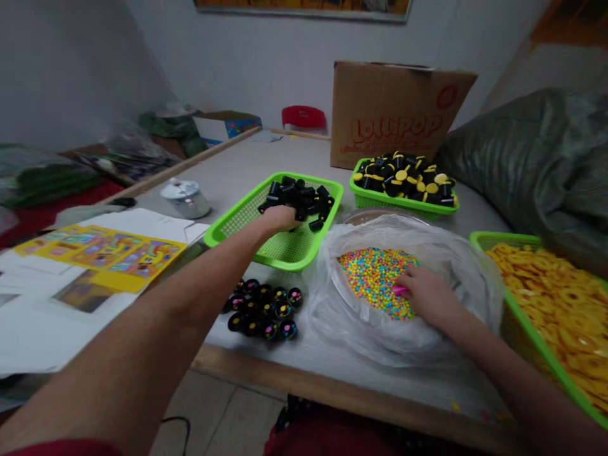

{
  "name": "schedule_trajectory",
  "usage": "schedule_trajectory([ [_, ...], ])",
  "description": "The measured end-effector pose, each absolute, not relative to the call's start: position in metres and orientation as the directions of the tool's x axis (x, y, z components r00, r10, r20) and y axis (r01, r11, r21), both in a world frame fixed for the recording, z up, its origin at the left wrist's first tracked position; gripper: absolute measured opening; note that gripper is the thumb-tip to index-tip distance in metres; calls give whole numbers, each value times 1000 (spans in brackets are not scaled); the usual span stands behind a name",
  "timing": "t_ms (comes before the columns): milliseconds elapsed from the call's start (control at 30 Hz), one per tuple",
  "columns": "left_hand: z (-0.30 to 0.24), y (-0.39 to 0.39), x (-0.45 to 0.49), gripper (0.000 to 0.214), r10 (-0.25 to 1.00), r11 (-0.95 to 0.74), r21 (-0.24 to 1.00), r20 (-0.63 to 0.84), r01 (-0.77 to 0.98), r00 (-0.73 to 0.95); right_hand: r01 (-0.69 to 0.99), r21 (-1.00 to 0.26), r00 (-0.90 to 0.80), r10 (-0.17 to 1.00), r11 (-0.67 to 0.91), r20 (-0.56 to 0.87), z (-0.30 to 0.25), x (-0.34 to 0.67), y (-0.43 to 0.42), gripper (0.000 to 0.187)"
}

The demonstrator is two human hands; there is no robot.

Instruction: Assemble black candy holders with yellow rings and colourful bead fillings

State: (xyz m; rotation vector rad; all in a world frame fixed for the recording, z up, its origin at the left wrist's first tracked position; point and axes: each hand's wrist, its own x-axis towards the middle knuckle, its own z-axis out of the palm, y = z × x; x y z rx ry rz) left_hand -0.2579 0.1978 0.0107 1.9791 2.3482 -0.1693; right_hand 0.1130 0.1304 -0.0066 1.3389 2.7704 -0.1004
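My left hand (279,220) reaches into a green basket (237,223) and closes over the pile of small black cups (299,196) at its far end; what its fingers hold is hidden. My right hand (427,292) rests in a bowl lined with a clear plastic bag (408,335), on a heap of tiny multicoloured candy beads (373,275), its fingers curled round a small pink scoop (400,291). A cluster of black cups filled with beads (265,311) stands on the table between my arms.
A second green basket (401,201) holds black cups capped with yellow lids. A third green basket (546,354) at right holds yellow rings. A cardboard box (394,114), a dark sack (536,158), a small tin (186,197) and printed sheets (102,250) surround them.
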Motion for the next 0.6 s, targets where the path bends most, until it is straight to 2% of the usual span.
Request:
schedule_trajectory([
  [67,3,207,-259,41,976,174,-33,-131,984,-176,762,-254,-634,765,595,-111,-9,98,133,24],
  [167,-1,204,-263,38,976,187,8,-112,982,-185,697,-557,-616,774,452,-144,-19,83,135,33],
  [300,9,180,-272,35,979,202,107,-36,973,-200,633,-693,-605,779,343,-166,-30,79,137,37],
  [367,23,162,-271,39,978,187,329,27,926,-207,565,-772,-612,775,291,-156,-30,82,137,32],
  [433,40,142,-261,41,976,101,638,87,764,-202,453,-870,-614,775,196,-146,-28,86,136,28],
  [467,49,132,-252,41,975,41,753,113,656,-191,392,-909,-608,781,141,-141,-26,88,135,30],
  [500,57,123,-240,40,977,-12,824,131,567,-168,337,-937,-599,789,95,-135,-25,90,134,32],
  [600,69,104,-192,41,993,-92,880,116,466,-23,262,-962,-565,820,71,-94,-21,98,132,33],
])
